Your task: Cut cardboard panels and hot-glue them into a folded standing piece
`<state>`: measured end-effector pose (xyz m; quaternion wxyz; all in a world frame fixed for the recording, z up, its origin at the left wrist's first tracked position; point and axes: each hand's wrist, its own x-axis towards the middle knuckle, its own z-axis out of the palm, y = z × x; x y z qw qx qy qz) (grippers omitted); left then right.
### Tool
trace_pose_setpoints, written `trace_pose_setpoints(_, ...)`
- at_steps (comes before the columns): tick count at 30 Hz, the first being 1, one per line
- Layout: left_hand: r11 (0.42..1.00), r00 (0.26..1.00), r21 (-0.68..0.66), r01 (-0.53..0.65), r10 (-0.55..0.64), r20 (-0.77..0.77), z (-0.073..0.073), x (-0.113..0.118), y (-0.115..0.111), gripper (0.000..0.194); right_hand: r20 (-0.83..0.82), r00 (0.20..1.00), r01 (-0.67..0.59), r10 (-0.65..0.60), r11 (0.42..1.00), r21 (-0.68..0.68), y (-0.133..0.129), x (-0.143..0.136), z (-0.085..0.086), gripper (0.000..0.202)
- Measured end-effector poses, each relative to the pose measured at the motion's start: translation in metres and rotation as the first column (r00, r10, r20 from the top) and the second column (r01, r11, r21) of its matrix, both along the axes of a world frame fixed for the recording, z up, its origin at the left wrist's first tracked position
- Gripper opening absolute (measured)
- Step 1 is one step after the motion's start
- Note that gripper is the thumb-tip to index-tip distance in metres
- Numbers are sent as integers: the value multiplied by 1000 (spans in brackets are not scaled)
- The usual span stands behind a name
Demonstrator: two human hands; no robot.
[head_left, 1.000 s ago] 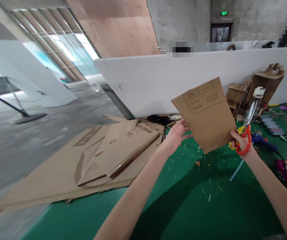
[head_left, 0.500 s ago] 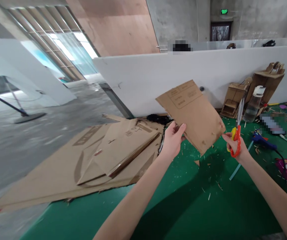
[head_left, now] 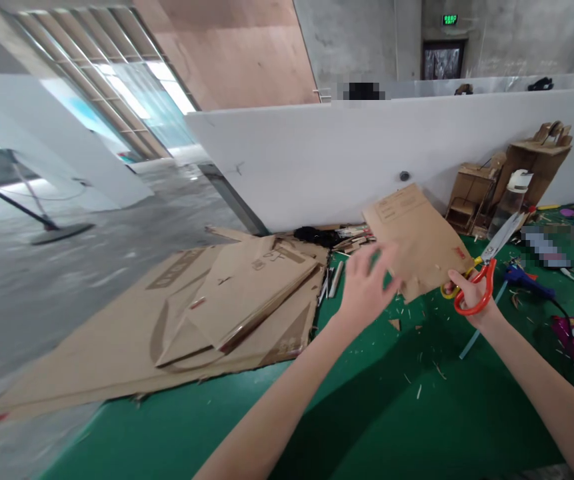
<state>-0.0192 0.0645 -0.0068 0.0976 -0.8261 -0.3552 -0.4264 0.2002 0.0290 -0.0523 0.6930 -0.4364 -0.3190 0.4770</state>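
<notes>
A piece of brown cardboard [head_left: 417, 240] with printed lines hangs tilted above the green table, its lower right corner pinched in my right hand [head_left: 473, 295]. The same hand holds red and yellow scissors [head_left: 489, 267], their blades spread slightly and pointing up to the right. My left hand [head_left: 369, 280] is beside the cardboard's left edge, fingers spread and a little blurred, with nothing in its grip. Small cardboard scraps [head_left: 395, 325] lie on the table below.
Large cardboard sheets [head_left: 247, 293] are stacked at the left, overhanging the table [head_left: 367, 427]. Thin sticks and a black bundle [head_left: 317, 236] lie behind. At right are a water bottle [head_left: 511, 200], cardboard models [head_left: 531, 163], a blue glue gun [head_left: 529, 280] and a pink power strip [head_left: 571, 343].
My left hand has let go of the cardboard and opened. The cardboard has shifted right in my right hand, and the scissors have tilted further to the right.
</notes>
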Motion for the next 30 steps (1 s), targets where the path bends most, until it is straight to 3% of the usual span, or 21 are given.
trace_pose_setpoints(1,996,982,4,84,-82,-170,0,3,-5,38,5,1000,-4,4,1000,9,0,0,1,32)
trace_pose_setpoints(3,988,920,-49,147,-155,-359,-2,9,-11,27,24,999,-26,25,1000,15,-1,0,2,31)
trace_pose_setpoints(6,992,896,-68,108,-126,-425,-7,11,-11,23,44,997,-64,63,998,15,-3,-3,1,30)
trace_pose_setpoints(10,984,850,-99,145,-175,-497,-12,5,0,20,78,991,-109,107,994,25,-2,-6,-5,33)
trace_pose_setpoints(12,977,880,-158,147,-202,-429,-13,5,2,21,111,990,-94,92,996,11,0,-6,-9,36)
trace_pose_setpoints(14,943,944,-310,119,-204,-259,-13,7,1,20,164,985,-55,56,998,-7,0,-6,-10,37)
trace_pose_setpoints(16,860,978,-493,132,-195,-79,-12,10,-3,17,219,975,-43,46,999,-17,-1,-7,-10,36)
trace_pose_setpoints(18,797,982,-583,156,-190,3,-14,13,-6,17,245,966,-82,85,996,-23,-4,-11,-10,34)
trace_pose_setpoints(20,827,978,-545,137,-199,-56,-17,14,-8,20,233,960,-150,153,988,-30,-6,-15,-10,33)
trace_pose_setpoints(24,947,910,-302,108,-216,-354,-27,13,-7,19,199,957,-203,211,977,-60,-10,-23,-11,33)
trace_pose_setpoints(27,974,855,-172,148,-214,-473,-33,12,-5,19,205,956,-200,211,977,-70,-11,-24,-11,35)
trace_pose_setpoints(30,984,849,-133,121,-172,-500,-37,13,-5,21,218,949,-218,228,973,-70,-12,-24,-8,36)
